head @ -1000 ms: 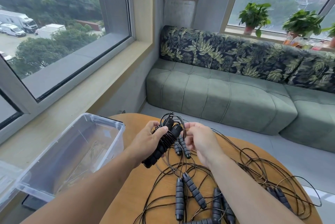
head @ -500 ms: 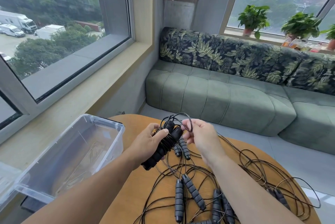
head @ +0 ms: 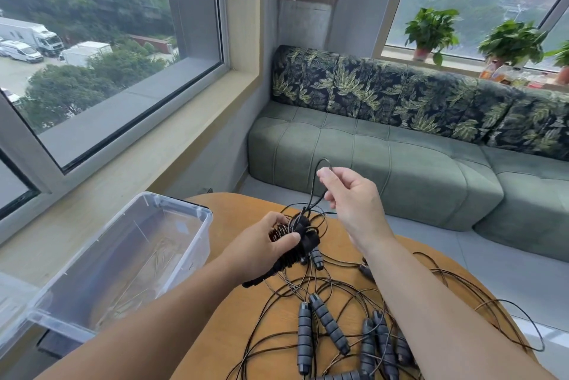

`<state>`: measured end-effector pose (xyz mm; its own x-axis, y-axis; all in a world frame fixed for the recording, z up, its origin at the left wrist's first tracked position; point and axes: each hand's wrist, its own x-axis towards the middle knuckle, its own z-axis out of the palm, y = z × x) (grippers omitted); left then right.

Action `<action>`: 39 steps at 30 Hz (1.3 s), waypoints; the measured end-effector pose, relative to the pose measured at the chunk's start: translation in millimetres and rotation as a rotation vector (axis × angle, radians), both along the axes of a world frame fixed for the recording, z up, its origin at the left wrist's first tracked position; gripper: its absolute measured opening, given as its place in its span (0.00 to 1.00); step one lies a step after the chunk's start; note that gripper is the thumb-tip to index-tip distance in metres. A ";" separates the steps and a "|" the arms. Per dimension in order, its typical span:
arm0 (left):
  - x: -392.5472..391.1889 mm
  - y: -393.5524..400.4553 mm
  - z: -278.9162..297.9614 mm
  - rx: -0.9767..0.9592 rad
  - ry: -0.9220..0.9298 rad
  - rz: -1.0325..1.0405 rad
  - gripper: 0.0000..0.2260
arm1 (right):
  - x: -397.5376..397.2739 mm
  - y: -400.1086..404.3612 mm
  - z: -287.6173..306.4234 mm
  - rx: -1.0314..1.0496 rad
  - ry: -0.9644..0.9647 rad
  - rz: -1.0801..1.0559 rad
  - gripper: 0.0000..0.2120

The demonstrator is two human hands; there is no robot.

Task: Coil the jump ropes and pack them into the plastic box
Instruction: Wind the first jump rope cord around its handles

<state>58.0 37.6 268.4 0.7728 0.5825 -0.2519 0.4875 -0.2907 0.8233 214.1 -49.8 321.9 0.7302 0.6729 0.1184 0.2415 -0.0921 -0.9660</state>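
So we've got a green sofa (head: 385,161) along the far wall and a round wooden table (head: 243,327) right in front of us. The clear plastic box (head: 184,215) sits at the table's left edge, lid off, long axis running near-left to far-right. It's hard to say what's in it; those thin lines at the bottom could be reflections or scratches.

The spare ropes (head: 338,312) are a loose tangle of thin black cord and grey ribbed handles spread over the table's near and right side, partly hidden under our right forearm and cut off at the bottom edge.

Our left hand (head: 261,252) grips a bundle (head: 295,244) of black handles with cord wound round it, held just above the table, tilted with its low end toward us. Our right hand (head: 351,195) is raised up and to the far right of it, pinching a loop (head: 320,176) of cord that runs straight down to the bundle's top.

Key thing for the next move, we reckon: the box lies directly left of the bundle, and the left hand is the nearer one, so it's a short sideways carry once that loop gets tucked. We can't see how the cord end is secured.
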 end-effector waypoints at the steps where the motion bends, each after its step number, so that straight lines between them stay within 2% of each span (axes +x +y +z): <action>1: 0.2 -1.6 0.3 0.117 0.048 -0.041 0.12 | 2.0 1.3 1.8 -0.009 -0.020 0.025 0.10; 4: -0.8 -6.7 2.2 0.428 0.119 -0.128 0.16 | 6.0 3.6 6.9 -0.062 0.008 0.170 0.11; 7: -3.1 -11.3 1.2 0.666 0.086 -0.212 0.19 | 12.9 4.8 8.3 -0.166 0.024 0.310 0.12; 9: -3.9 -12.3 -1.0 0.753 0.045 -0.257 0.21 | 16.8 5.4 9.3 -0.222 0.023 0.347 0.10; 14: -1.0 -11.5 -2.4 0.861 0.048 -0.266 0.23 | 20.5 7.4 0.5 -0.272 0.199 0.235 0.19; 16: -1.2 -12.3 -3.5 0.794 0.058 -0.237 0.23 | 23.6 8.0 -3.4 -0.336 0.214 0.179 0.21; 18: -2.1 -10.9 -6.1 0.628 0.048 -0.182 0.22 | 29.9 7.7 -6.1 -0.365 0.250 0.117 0.23; 21: -3.2 -3.6 -12.7 0.321 -0.034 -0.083 0.19 | 40.8 2.6 -10.0 -0.346 0.361 0.046 0.19; 23: -3.0 2.3 -14.7 0.204 -0.071 -0.038 0.17 | 43.9 -2.2 -13.5 -0.319 0.424 0.030 0.17; 28: -0.2 6.2 -11.3 -0.113 -0.154 0.035 0.12 | 40.7 -9.8 -18.3 -0.316 0.378 -0.029 0.15; 34: 3.1 3.6 -4.1 -0.459 -0.210 0.076 0.18 | 35.2 -7.0 -15.5 -0.281 0.200 -0.096 0.18; 39: 5.8 4.0 -3.4 -0.631 -0.243 0.049 0.26 | 17.3 -6.6 -18.6 -0.398 0.177 0.033 0.20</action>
<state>63.8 41.6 265.0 0.8268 0.4167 -0.3777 0.2678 0.2988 0.9160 231.4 -56.4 303.3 0.6935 0.6639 -0.2799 0.0844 -0.4607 -0.8835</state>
